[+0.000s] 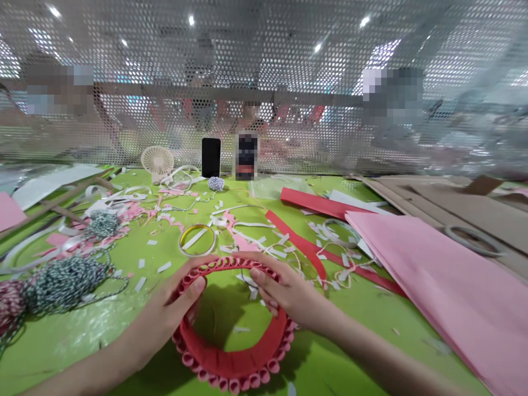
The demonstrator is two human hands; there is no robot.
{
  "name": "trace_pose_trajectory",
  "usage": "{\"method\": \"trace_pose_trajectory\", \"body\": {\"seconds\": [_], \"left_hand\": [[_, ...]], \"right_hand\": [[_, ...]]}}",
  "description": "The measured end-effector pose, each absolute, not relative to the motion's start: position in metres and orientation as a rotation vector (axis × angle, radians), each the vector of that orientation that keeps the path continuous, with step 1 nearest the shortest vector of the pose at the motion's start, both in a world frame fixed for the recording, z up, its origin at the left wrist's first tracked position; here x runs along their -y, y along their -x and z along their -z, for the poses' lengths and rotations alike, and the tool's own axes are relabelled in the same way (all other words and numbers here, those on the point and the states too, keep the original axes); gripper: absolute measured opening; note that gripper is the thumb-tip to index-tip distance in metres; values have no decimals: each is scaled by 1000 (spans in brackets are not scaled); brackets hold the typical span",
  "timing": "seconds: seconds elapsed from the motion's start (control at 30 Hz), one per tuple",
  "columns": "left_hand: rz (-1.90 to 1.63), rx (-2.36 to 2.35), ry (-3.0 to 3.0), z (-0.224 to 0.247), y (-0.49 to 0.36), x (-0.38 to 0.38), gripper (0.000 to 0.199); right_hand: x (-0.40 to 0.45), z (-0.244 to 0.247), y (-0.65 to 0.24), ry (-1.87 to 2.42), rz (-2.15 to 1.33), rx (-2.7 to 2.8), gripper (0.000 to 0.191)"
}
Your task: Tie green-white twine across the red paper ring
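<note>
Between my hands is a red ring [235,358] that looks like paper or foam sheet, edged all round with small pink and red curled loops. My left hand [183,302] grips its left side, thumb on the inner face and fingers behind the loops. At the upper right, my right hand [284,286] is closed on the ring, with the thumb over the rim and fingers curled inside. The ring is tilted, its open middle showing the green tabletop [235,308]. Just beyond it lies a yellow-edged tape roll [197,240].
Cord bundles [68,278] and pink scraps lie at left. Red strips [301,245] and pink sheets [429,264] are at right, beside cardboard [487,212] with another tape roll [474,241]. A small fan [158,160] and a phone [211,157] stand before a perforated metal screen [289,71].
</note>
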State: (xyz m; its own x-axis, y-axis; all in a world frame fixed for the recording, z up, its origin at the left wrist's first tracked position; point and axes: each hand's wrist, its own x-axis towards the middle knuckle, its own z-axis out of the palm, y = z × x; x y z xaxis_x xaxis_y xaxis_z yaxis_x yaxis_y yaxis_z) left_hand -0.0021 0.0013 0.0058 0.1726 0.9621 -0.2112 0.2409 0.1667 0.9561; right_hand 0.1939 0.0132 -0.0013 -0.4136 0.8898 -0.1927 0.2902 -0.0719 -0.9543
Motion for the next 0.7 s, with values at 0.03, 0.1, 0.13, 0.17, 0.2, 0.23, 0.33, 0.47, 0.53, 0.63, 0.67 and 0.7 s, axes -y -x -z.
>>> {"method": "trace_pose_trajectory", "body": {"seconds": [0.03, 0.1, 0.13, 0.17, 0.2, 0.23, 0.33, 0.47, 0.53, 0.63, 0.67, 0.7], "left_hand": [[-811, -1294, -1287, -5, 2, -2, 43], [-814, -1292, -1220, -4, 3, -3, 44], [-825, -1298, -1176, -3, 3, -4, 46], [-843, -1305, -1126, -3, 3, -5, 48], [-868, -1313, -1072, -3, 3, -5, 50], [-893, -1316, -1020, -4, 2, -6, 53], [-901, -1282, -952, -8, 0, -6, 58], [-802, -1275, -1026, -11, -1, -5, 65], [-741, -1321, -1053, -9, 0, -5, 69], [-678, -1348, -1067, -7, 2, -5, 62], [-673, -1346, -1067, -6, 2, -5, 59], [-678, -1340, -1067, -6, 2, -4, 58]], "right_hand": [[-13, 0, -194, 1279, -1513, 1703, 40], [-13, -3, -194, 1298, -1500, 1738, 43], [-13, -4, -194, 1308, -1481, 1754, 48], [-12, -5, -195, 1319, -1458, 1764, 53], [-12, -6, -196, 1331, -1443, 1759, 59], [-13, -6, -196, 1339, -1445, 1736, 65], [-14, -4, -198, 1351, -1494, 1557, 64], [-14, 0, -196, 1320, -1511, 1463, 49], [-13, -1, -195, 1270, -1564, 1533, 47], [-12, -2, -195, 1249, -1562, 1608, 44], [-13, -2, -195, 1256, -1542, 1626, 43], [-13, -2, -196, 1266, -1523, 1645, 43]]}}
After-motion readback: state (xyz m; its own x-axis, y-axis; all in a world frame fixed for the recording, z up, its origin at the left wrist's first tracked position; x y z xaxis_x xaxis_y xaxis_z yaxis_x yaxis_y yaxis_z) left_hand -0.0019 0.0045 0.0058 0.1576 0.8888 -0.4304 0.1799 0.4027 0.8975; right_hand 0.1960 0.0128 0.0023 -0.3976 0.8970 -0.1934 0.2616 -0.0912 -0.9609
